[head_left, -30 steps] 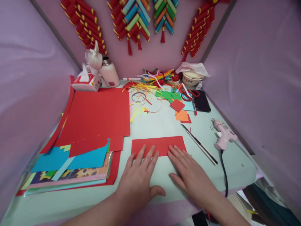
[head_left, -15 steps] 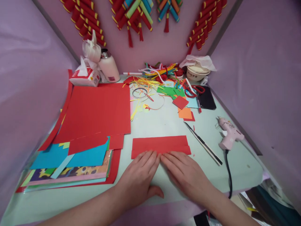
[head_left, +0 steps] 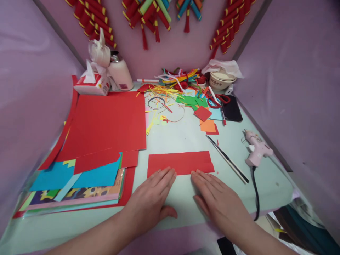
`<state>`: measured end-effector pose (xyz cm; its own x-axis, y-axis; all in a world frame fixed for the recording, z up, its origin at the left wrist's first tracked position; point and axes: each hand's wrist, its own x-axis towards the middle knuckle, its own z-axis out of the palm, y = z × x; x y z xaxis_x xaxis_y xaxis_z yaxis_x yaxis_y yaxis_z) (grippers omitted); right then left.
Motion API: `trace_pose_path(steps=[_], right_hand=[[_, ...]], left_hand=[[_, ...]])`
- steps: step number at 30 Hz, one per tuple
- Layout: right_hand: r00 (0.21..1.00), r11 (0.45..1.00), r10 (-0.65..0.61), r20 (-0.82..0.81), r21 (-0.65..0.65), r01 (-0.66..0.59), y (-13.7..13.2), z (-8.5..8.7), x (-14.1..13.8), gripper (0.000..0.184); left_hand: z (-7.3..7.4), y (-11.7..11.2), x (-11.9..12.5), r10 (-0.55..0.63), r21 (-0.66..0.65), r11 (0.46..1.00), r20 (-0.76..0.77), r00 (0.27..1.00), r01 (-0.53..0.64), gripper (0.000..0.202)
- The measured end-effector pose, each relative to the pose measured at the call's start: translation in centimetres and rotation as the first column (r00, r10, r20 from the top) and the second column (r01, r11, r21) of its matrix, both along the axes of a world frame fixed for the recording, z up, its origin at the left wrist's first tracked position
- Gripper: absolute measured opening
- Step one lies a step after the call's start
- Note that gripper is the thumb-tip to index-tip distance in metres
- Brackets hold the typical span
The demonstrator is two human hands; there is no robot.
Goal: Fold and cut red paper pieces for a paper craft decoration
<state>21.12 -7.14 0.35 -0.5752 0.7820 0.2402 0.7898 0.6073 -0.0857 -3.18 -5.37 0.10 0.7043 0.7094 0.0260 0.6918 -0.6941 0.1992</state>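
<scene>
A folded strip of red paper lies flat on the pale green table, its upper layer a little narrower than the lower one. My left hand rests flat with fingers stretched out, fingertips on the strip's near left edge. My right hand also lies flat and spread, fingertips touching the near edge toward the right. Neither hand holds anything.
A stack of red, blue and patterned paper sheets fills the left. A thin black tool and a pink glue gun lie at right. Scissors, paper scraps, a bowl, a tissue pack and a bottle sit at the back.
My hands slid back from on top of the red strip to its near edge, came together at the middle, then moved apart. The strip now shows a folded double layer.
</scene>
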Motion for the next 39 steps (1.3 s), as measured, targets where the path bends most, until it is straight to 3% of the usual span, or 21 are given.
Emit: trace_pose_path(steps=[10, 20, 31, 39], right_hand=[[0.993, 0.993, -0.117, -0.02, -0.005, 0.117, -0.5, 0.1, 2.3, 0.039], [0.979, 0.984, -0.176, -0.102, -0.057, 0.171, -0.8, -0.5, 3.3, 0.044], [0.96, 0.974, -0.222, -0.17, -0.092, 0.209, -0.9, -1.0, 3.0, 0.04], [0.955, 0.967, -0.246, -0.164, -0.115, 0.229, -1.3, -1.3, 2.9, 0.042]], left_hand=[[0.1, -1.5, -2.3, 0.111, 0.098, 0.989, -0.046, 0.993, -0.106, 0.072], [0.5, -2.7, -1.8, 0.254, 0.269, 0.937, -0.082, 0.964, -0.224, 0.063], [-0.1, -3.8, -1.9, 0.372, 0.279, 0.894, -0.025, 0.928, -0.351, 0.064], [0.1, -4.5, -1.7, 0.444, 0.247, 0.878, -0.102, 0.89, -0.41, 0.055]])
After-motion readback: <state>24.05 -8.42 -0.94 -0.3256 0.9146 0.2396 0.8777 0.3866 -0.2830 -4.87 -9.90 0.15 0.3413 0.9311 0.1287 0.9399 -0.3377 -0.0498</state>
